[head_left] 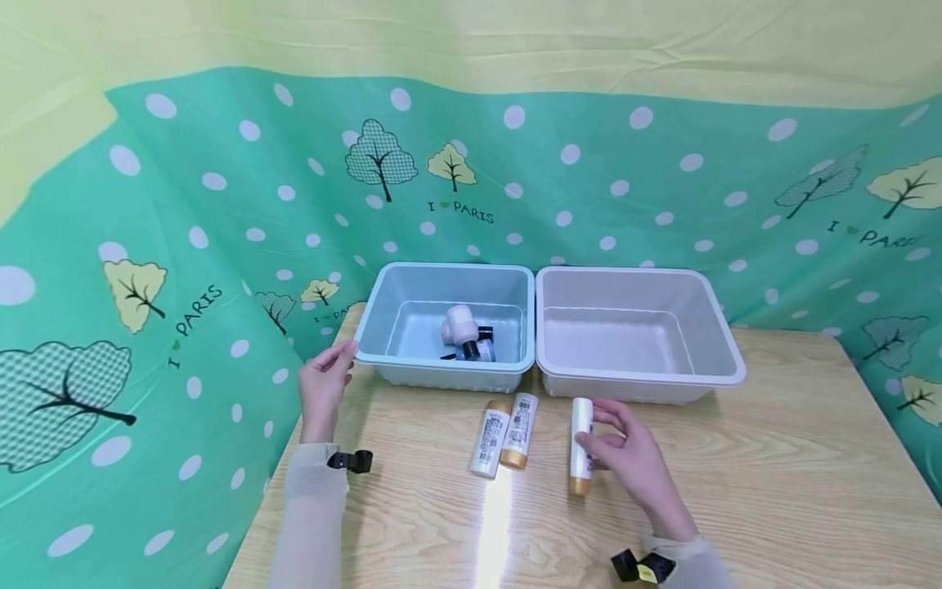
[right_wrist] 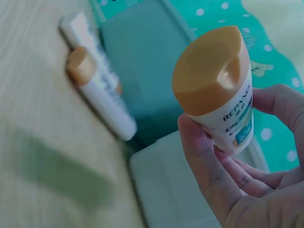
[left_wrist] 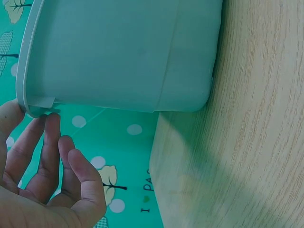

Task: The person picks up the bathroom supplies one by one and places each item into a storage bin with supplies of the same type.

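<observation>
My left hand holds the front left corner of the light blue bin. In the left wrist view, the thumb lies on the bin's rim and the fingertips are just under it. My right hand grips a white bottle with a gold cap, thumb on one side and fingers on the other. Its cap faces the right wrist camera, with "REPANO" printed below. Two similar bottles lie on the table, one label-up bottle and another bottle right beside it, their caps pointing opposite ways.
Inside the blue bin lie a pale pink container and a few black and blue items, partly overlapping. A grey bin stands to its right. Both bins are on the wooden table, against a green dotted cloth.
</observation>
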### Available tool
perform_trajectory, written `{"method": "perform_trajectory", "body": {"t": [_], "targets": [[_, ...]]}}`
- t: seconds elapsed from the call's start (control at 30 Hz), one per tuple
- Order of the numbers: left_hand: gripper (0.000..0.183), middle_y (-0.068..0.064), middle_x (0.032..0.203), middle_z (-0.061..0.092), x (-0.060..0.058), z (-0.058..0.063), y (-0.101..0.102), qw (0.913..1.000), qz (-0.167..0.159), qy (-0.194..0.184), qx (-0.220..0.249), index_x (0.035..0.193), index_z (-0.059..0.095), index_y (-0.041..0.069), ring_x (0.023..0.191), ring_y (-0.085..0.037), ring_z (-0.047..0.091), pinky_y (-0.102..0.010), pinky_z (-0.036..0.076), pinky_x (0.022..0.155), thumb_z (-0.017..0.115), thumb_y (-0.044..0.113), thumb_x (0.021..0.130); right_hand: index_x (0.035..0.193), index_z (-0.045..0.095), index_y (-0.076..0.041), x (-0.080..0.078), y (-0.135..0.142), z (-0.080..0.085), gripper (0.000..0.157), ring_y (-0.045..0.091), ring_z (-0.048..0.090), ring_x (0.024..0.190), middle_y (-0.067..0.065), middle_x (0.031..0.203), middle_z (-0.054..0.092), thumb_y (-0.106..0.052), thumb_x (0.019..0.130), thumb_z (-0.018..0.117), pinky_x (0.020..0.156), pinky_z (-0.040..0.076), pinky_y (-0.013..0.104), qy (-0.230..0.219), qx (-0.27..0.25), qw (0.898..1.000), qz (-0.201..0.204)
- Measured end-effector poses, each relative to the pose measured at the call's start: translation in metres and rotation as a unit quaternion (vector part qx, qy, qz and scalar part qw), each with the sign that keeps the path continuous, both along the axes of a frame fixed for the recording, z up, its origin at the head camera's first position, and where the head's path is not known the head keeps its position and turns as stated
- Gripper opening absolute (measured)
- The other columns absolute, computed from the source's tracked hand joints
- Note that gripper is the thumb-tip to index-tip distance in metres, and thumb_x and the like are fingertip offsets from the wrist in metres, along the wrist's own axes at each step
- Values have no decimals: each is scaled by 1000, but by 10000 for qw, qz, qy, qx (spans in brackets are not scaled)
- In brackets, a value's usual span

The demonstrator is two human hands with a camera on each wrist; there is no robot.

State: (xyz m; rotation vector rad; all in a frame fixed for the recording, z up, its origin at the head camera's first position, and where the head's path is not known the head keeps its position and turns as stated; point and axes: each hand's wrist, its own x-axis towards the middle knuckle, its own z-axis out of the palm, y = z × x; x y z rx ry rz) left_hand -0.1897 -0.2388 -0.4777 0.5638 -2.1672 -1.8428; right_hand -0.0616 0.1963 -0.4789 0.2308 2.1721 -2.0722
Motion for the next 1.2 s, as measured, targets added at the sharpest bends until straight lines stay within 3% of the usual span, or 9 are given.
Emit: {"method": "perform_trajectory", "body": {"t": [0.23, 0.5, 0.67, 0.97, 1.2], "targets": [[46, 7, 97, 72, 0, -1, -1, 10000, 8, 14, 49, 118, 75, 10, 96, -24, 63, -29, 56, 75, 77, 44, 88, 143, 42, 1, -4, 6, 21, 61, 23, 70, 89, 24, 132, 52, -3, 90, 74, 68, 60, 42, 459, 59, 9987, 198], [45, 6, 97, 72, 0, -1, -1, 10000, 14, 10, 75, 118, 75, 10, 91, -19, 63, -30, 56, 76, 77, 43, 88, 145, 40, 1, -24, 16, 46, 63, 19, 70, 89, 18, 126, 56, -1, 91, 73, 67, 60, 40, 876, 211, 9958, 177], [44, 6, 98, 71, 0, 0, -1, 10000, -4, -24, 89, 119, 75, 10, 91, -17, 62, -31, 56, 77, 76, 42, 89, 145, 39, 2, -44, 24, 67, 64, 18, 70, 87, 10, 123, 58, -3, 91, 73, 66, 60, 37, 1084, 322, 9935, 112], [45, 4, 99, 71, 1, 0, 0, 9999, -59, 48, 69, 119, 75, 10, 89, -15, 61, -22, 54, 70, 76, 43, 89, 147, 38, -1, -85, 35, 110, 66, 16, 70, 92, 12, 127, 56, -11, 93, 74, 68, 60, 38, 1118, 538, 9921, 188], [45, 2, 105, 69, 0, 0, 0, 10000, -2, -14, -9, 119, 75, 13, 95, -21, 61, -30, 56, 76, 76, 46, 88, 147, 38, 0, -130, 41, 131, 66, 16, 67, 93, 16, 129, 54, -13, 93, 73, 71, 60, 39, 966, 732, 9925, 180]]}}
